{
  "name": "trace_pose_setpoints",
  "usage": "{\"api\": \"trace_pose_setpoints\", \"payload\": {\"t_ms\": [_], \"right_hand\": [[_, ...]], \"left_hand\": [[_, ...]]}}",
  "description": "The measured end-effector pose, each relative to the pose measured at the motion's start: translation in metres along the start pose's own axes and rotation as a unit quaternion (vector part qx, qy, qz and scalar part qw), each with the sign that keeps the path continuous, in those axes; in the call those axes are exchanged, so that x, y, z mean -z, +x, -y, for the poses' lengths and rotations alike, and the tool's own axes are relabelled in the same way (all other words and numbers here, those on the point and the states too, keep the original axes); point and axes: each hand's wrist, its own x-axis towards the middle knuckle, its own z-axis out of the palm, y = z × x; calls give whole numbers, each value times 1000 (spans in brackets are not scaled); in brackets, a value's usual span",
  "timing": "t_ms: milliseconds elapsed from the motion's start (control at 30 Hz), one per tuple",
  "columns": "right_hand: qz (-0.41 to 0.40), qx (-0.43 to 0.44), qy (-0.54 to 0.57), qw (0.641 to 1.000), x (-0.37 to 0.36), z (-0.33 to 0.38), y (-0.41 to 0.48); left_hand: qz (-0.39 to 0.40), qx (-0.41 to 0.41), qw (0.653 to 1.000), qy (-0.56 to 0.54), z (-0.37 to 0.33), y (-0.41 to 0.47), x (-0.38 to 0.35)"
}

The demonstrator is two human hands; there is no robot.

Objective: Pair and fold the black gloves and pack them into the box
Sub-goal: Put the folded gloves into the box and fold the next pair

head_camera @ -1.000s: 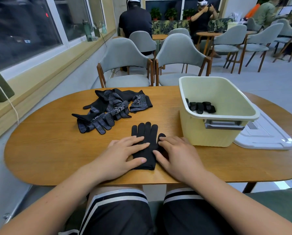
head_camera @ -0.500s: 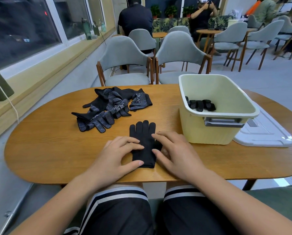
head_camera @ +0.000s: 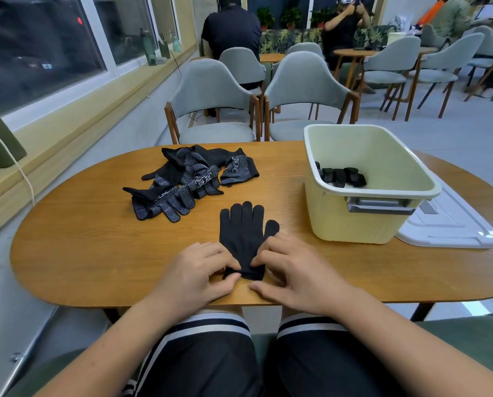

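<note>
A black glove pair [head_camera: 244, 234] lies flat near the table's front edge, fingers pointing away from me. My left hand [head_camera: 199, 277] pinches the cuff at its near left corner between thumb and fingers. My right hand [head_camera: 289, 270] pinches the cuff's right side, fingertips on the fabric. A pile of several black dotted gloves [head_camera: 188, 180] sits further back on the left. The pale yellow box [head_camera: 383, 224] stands at the right with a folded glove pair [head_camera: 341, 176] inside.
A white lid [head_camera: 451, 224] lies flat behind and right of the box on the wooden table [head_camera: 82, 253]. Two grey chairs [head_camera: 213, 110] stand at the table's far side. People sit at other tables in the background.
Both hands slid back from pressing flat on the glove's middle to its cuff, and their fingers now curl and pinch the cuff edge. More of the glove shows.
</note>
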Motion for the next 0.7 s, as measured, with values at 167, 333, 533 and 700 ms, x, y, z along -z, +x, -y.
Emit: {"api": "trace_pose_setpoints", "payload": {"t_ms": [167, 333, 533, 700], "right_hand": [[-19, 5, -12, 1000, -3, -1, 2], [-41, -19, 32, 998, -4, -2, 3], [-36, -46, 62, 996, -2, -2, 3], [-30, -65, 64, 995, -2, -2, 3]], "left_hand": [[-4, 77, 994, -83, 1, 7, 2], [37, 99, 988, -110, 2, 11, 1], [0, 157, 972, -174, 8, 8, 2], [-3, 167, 967, -194, 7, 10, 3]]}}
